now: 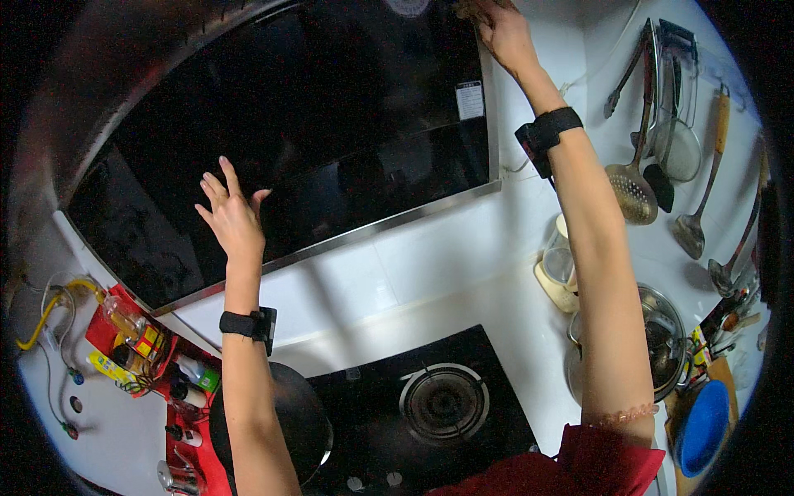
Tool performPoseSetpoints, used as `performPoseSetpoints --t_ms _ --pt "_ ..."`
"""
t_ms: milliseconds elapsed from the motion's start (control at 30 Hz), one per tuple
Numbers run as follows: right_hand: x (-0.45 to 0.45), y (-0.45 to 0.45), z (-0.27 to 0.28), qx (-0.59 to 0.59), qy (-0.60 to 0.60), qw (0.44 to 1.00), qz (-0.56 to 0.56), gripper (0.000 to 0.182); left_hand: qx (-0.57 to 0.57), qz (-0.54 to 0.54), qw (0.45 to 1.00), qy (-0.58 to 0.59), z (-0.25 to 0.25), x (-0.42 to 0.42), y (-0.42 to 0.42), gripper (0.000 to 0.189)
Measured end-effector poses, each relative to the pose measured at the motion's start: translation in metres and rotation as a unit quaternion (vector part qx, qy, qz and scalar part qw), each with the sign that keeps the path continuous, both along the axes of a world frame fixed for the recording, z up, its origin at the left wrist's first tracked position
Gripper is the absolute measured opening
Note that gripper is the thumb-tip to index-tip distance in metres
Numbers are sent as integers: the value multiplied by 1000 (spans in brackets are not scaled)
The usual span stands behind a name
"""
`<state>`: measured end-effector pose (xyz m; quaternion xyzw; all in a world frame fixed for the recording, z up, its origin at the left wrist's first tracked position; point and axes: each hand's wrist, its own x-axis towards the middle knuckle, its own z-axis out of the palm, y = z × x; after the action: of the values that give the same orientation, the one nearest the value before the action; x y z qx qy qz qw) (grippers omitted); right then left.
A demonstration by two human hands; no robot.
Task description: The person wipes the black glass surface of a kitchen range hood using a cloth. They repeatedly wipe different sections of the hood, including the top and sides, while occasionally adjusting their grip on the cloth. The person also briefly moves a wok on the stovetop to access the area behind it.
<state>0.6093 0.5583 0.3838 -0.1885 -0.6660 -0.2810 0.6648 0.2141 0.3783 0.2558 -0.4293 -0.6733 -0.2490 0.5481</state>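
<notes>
A large black glossy panel of a range hood (347,124) with a metal edge spans the upper part of the view. My left hand (232,214) is in front of its lower left part, fingers spread and holding nothing; whether it touches the glass I cannot tell. At the panel's upper right corner, my right hand (499,31) has bent fingers around or against something dark, blurred at the picture's rim. Both wrists wear black straps. A white label (469,100) with writing is on the panel below my right hand.
Below lies a black gas hob (384,409) with a burner (445,403) and a dark wok (291,421). Ladles and a skimmer (631,192) hang on the right wall. A glass-lidded pot (664,341) and blue bowl (704,428) stand right; bottles (198,372) stand left.
</notes>
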Motion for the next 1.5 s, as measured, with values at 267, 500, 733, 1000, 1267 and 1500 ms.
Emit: performPoseSetpoints --t_ms 267,500,733,1000,1267,1500 --pt "-3 4 -100 1 4 999 -53 61 4 -1 1000 22 0 -3 2 83" --pt "-5 -18 -177 -123 2 991 -57 74 3 -7 1000 21 0 -2 1 81" --pt "-9 -34 -239 -176 -31 975 -136 73 12 -19 1000 18 -1 -2 3 82" --pt "-47 -53 -234 -216 -42 975 -41 72 4 -15 1000 3 0 -6 -5 82" --pt "-173 -63 -225 -199 55 977 -55 74 35 -244 937 -248 -35 -6 -63 61" --pt "-297 -117 -228 -115 -153 980 51 62 52 -288 897 -330 -87 26 -127 46"
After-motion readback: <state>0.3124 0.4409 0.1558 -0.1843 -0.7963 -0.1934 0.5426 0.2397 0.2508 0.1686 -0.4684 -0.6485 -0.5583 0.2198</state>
